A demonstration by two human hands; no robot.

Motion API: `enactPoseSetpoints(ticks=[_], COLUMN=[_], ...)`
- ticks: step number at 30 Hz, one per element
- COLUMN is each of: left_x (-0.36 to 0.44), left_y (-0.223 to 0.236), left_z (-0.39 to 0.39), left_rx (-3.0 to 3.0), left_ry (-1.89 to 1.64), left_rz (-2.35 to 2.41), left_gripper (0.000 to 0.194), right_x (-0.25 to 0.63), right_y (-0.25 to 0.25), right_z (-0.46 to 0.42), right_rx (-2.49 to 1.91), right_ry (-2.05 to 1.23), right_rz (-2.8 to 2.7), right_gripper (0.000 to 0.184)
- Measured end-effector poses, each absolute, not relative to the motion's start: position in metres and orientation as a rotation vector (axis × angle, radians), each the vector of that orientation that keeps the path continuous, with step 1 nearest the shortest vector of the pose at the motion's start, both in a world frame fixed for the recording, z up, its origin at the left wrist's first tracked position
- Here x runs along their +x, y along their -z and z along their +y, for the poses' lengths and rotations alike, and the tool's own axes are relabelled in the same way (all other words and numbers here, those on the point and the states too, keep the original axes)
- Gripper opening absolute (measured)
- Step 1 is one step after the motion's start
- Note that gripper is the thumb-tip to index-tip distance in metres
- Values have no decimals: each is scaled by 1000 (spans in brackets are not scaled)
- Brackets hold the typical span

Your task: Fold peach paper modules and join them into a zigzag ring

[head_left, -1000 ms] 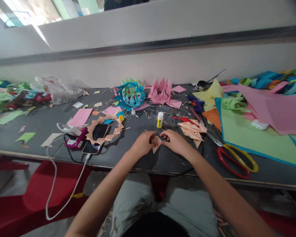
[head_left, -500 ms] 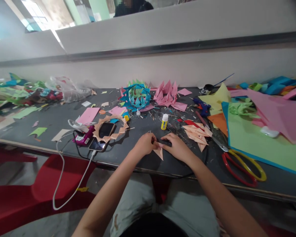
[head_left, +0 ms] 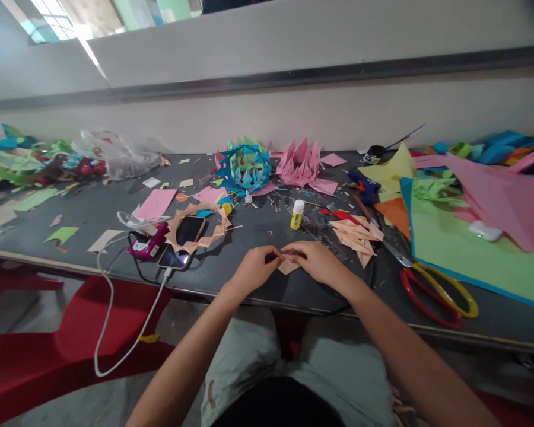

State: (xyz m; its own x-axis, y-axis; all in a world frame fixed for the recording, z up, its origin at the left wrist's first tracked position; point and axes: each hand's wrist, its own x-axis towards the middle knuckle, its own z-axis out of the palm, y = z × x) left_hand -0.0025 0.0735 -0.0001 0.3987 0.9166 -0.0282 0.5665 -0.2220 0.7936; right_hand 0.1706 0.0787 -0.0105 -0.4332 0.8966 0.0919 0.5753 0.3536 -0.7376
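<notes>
A small folded piece of peach paper point(head_left: 289, 265) lies at the table's near edge, its upper part covered by my fingers. My left hand point(head_left: 258, 267) pinches it from the left, and my right hand point(head_left: 314, 261) grips it from the right, the fingertips of both nearly meeting. Just beyond my hands stands a capped yellow glue stick point(head_left: 296, 215). To the right is a pile of folded peach paper pieces point(head_left: 356, 234). On the left, a ring of joined peach paper points point(head_left: 171, 234) rests over two phones point(head_left: 175, 259).
Large scissors point(head_left: 431, 290) with red and yellow handles lie at right beside stacked coloured sheets point(head_left: 480, 261). Pink point(head_left: 299, 163) and blue point(head_left: 249, 169) folded-paper pieces stand near the wall. A purple power strip point(head_left: 148, 244) and white cable point(head_left: 111, 320) are at left.
The peach paper's long downward point is no longer visible; a shorter, wider shape shows below my fingers. My hands have drawn closer together over it. The camera view has shifted slightly.
</notes>
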Motion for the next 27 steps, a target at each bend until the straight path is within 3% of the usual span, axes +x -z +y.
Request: enactPoseSetpoints(ticks=[12, 27], left_x=[-16, -27], left_y=[11, 14], left_z=[72, 68], left_rx=[2237, 2488], left_ry=[-563, -481], left_rz=[1271, 1175], left_gripper=[6, 13], right_x=[172, 179], right_y=[23, 30], right_z=[80, 81], right_rx=[-1090, -917], right_ry=[-476, -392], right_rz=[-2470, -2537], right_gripper=[20, 26])
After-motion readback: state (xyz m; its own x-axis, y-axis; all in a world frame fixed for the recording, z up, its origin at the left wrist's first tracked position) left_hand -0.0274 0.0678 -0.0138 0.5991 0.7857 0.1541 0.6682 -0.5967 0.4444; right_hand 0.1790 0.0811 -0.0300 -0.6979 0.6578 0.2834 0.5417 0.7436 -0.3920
